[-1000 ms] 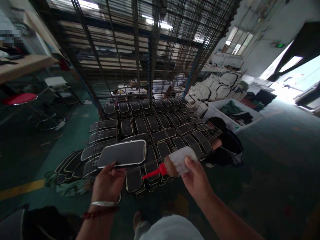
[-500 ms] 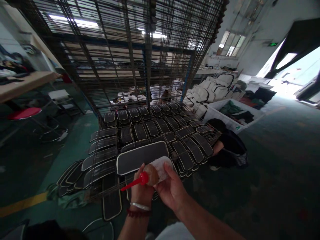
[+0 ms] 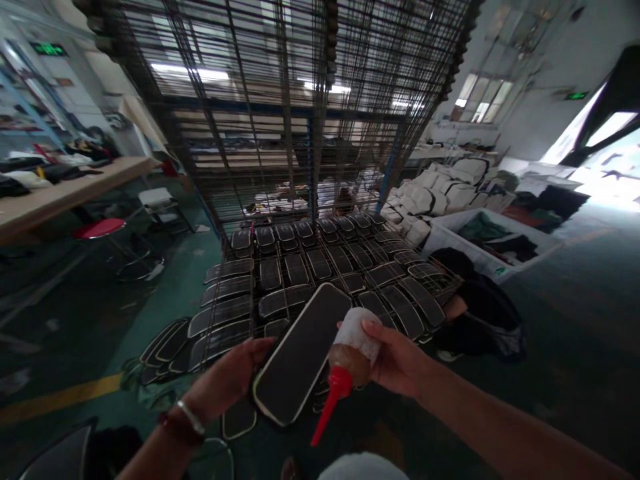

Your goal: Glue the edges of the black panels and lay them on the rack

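A dark oblong panel (image 3: 303, 353) with rounded corners and a pale edge line slants across the front of the rack. At its left edge is my left hand (image 3: 243, 367), its fingers closed at the rim and partly hidden there. My right hand (image 3: 395, 357) grips a squeeze bottle (image 3: 356, 353) with brownish contents, a white wrap around its base and a long red nozzle pointing down. The bottle overlaps the panel's right side in view; whether they touch, I cannot tell. Similar dark panels (image 3: 320, 263) lie in rows on the wire rack behind.
Tall wire rack shelves (image 3: 295, 107) rise ahead. A person (image 3: 480, 313) crouches at the rack's right side, near a white bin (image 3: 525, 247) of cloth. White bundles (image 3: 445, 187) are piled behind it. Left stand a red stool (image 3: 100, 228) and a table (image 3: 75, 193).
The panel has turned from lying crosswise to a steep slant. My left hand has moved left, away from the bottle, to the panel's edge. The bottle has shifted right, nozzle now pointing downward.
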`<action>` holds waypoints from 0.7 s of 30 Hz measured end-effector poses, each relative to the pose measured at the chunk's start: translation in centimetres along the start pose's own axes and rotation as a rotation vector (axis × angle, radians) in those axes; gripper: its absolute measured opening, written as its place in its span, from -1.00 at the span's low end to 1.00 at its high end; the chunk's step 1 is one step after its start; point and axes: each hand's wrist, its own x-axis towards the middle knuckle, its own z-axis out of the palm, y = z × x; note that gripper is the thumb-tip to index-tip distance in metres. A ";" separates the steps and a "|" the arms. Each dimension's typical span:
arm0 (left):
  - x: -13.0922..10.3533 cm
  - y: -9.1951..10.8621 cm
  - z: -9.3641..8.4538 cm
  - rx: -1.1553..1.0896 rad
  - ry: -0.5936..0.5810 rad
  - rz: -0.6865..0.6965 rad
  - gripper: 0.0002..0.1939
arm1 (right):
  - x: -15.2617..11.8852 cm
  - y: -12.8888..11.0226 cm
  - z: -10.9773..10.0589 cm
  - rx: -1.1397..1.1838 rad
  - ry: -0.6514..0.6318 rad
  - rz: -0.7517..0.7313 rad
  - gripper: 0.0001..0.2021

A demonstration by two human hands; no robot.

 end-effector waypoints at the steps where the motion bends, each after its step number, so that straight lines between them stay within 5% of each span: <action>1: 0.1 1.7 1.0 0.067 -0.060 0.005 -0.53 | 0.1 -0.1 0.2 -0.026 0.004 0.002 -0.37; 4: 0.9 5.2 4.8 0.262 -0.101 -0.061 -0.57 | 0.7 -0.1 1.1 -0.090 -0.010 0.006 -0.36; 8: 2.0 6.2 8.0 0.430 -0.053 -0.113 -0.49 | 1.6 0.4 1.5 -0.148 -0.046 -0.015 -0.33; 14: 1.0 5.6 6.1 0.445 -0.003 -0.067 -0.58 | -0.1 -3.0 0.6 -0.187 0.034 -0.259 -0.40; 21: 0.1 5.4 3.8 0.474 -0.151 -0.138 -0.55 | -1.3 -9.3 2.7 -0.418 0.169 -0.773 -0.47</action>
